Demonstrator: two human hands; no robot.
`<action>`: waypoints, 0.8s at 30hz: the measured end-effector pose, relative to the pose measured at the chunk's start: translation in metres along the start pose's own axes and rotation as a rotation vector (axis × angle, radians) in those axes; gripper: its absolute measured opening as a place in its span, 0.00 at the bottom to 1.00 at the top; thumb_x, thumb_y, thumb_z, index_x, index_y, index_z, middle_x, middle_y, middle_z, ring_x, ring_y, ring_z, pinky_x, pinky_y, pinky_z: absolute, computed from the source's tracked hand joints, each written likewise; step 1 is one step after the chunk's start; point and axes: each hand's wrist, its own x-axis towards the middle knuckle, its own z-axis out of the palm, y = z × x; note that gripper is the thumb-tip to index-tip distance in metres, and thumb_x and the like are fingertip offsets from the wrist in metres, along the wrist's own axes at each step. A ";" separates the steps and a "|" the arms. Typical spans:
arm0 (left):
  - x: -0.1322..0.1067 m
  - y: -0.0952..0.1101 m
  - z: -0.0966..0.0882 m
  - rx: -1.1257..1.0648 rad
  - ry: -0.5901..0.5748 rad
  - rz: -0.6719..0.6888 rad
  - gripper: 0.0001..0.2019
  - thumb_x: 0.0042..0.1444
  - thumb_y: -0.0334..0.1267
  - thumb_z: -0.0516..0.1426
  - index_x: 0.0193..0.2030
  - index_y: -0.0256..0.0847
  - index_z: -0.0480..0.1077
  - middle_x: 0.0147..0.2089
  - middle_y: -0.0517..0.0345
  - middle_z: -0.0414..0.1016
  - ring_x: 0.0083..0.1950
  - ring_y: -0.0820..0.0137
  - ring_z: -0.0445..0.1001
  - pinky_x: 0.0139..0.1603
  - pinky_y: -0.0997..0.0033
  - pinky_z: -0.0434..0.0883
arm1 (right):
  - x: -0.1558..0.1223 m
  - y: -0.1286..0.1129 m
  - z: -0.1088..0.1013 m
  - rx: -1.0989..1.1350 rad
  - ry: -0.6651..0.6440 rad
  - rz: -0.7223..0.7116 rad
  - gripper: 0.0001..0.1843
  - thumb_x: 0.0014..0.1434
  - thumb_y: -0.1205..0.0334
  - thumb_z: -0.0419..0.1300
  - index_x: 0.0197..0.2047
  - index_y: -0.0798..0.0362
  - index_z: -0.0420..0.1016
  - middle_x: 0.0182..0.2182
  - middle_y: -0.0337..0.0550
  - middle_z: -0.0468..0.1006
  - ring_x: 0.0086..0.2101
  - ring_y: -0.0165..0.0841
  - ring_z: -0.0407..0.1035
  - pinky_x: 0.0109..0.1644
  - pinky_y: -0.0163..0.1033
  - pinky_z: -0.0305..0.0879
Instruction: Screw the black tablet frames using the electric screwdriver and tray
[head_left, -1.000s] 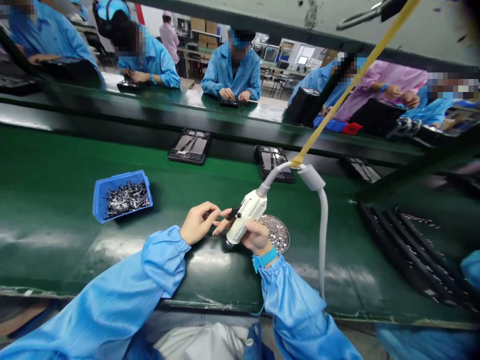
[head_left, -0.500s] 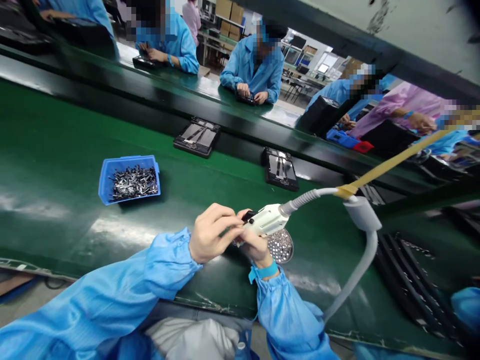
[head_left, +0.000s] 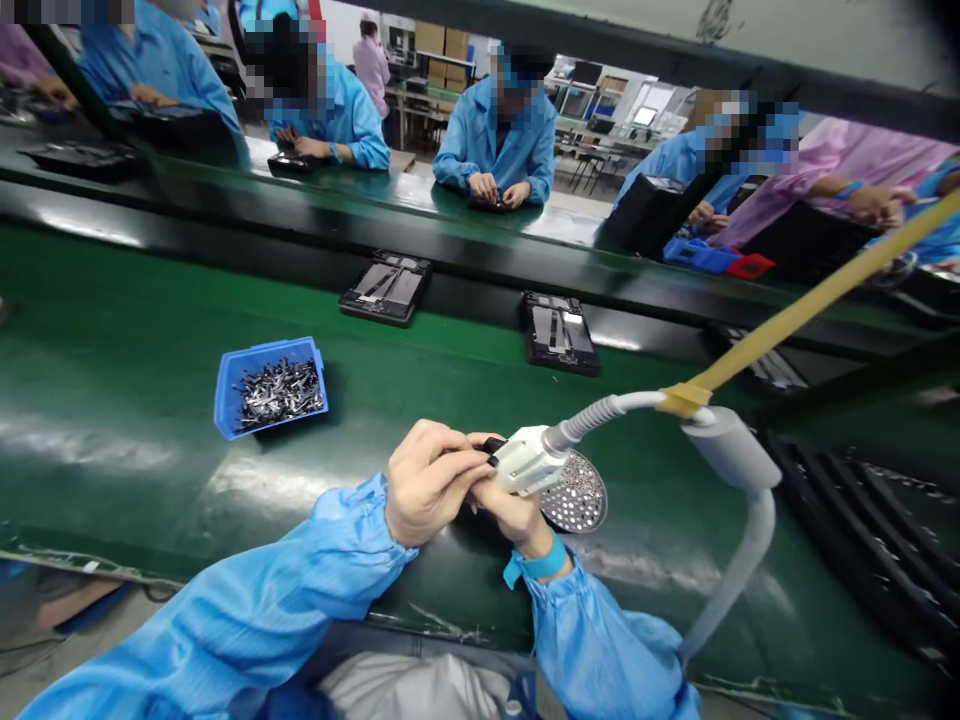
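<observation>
My left hand [head_left: 431,480] is closed, its thumb and fingers pinched at a small dark part that I cannot make out. Close against it is my right hand [head_left: 514,510], with fingers bent around the same spot and partly hidden. A pale boxy device head [head_left: 531,460] on a grey cable covers part of the right hand's fingers; whether the hand grips it I cannot tell. Just right of the hands lies a round dish [head_left: 589,520] holding many small silvery pieces. A blue bin [head_left: 225,400] full of small black and silver parts stands to the left.
Two opened tablet-like devices [head_left: 386,288] [head_left: 561,335] lie on the green bench [head_left: 150,480] ahead. A grey cable [head_left: 731,590] and yellow strap [head_left: 810,300] cross the right side. Long black strips [head_left: 847,550] lie at far right. Co-workers [head_left: 495,140] sit opposite.
The view has tilted slightly, so the bin and hands appear a little lower and further right. Both hands stay together at the same spot; more of the dish shows beside the pale device head.
</observation>
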 end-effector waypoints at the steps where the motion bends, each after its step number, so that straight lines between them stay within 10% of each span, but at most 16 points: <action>1: -0.001 0.000 0.001 0.026 0.010 0.012 0.02 0.61 0.28 0.61 0.38 0.37 0.75 0.35 0.55 0.74 0.37 0.71 0.70 0.38 0.72 0.70 | 0.001 -0.001 0.001 0.014 0.006 0.007 0.14 0.52 0.53 0.61 0.41 0.50 0.70 0.21 0.34 0.65 0.21 0.29 0.59 0.24 0.37 0.60; 24: 0.014 -0.008 -0.003 0.245 -0.110 0.325 0.06 0.64 0.28 0.56 0.46 0.34 0.71 0.35 0.52 0.75 0.37 0.68 0.71 0.36 0.70 0.74 | 0.003 0.002 -0.001 0.222 -0.048 0.153 0.14 0.47 0.57 0.64 0.17 0.54 0.68 0.16 0.38 0.70 0.19 0.27 0.64 0.25 0.34 0.62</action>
